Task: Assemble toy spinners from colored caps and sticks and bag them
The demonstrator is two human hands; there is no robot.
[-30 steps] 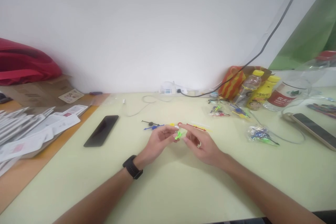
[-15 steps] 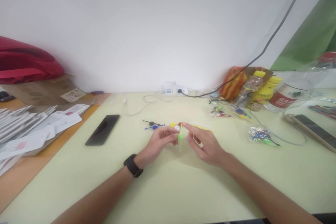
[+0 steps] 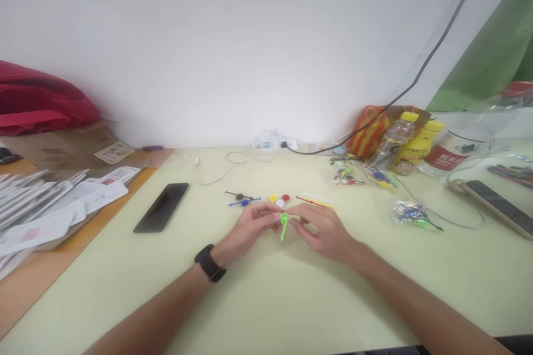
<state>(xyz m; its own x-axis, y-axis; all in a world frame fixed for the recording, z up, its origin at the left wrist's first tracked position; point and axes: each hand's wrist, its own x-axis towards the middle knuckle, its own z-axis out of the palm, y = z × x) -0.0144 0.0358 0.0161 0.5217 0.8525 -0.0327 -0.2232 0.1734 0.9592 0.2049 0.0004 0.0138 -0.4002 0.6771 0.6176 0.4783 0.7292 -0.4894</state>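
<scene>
A bright green plastic arrow spinner with a round hub is held above the table, its arm pointing down toward me. My left hand pinches it from the left between thumb and fingers. From the right, the fingertips of my right hand close on the hub area and partly cover it. Just beyond my hands lie a yellow disc, a white disc and a red disc. A black arrow spinner and a blue arrow spinner rest to the left; a red arrow lies behind my right hand.
A dark phone lies at the left, near stacked white packets. Plastic bags of spinner parts lie at the right, before several bottles and another phone. A black cable runs down the wall.
My right hand has moved in to the left and its fingers have closed on the green arrow spinner. The spinner has turned, its hub now facing me more. The red arrow has come into sight.
</scene>
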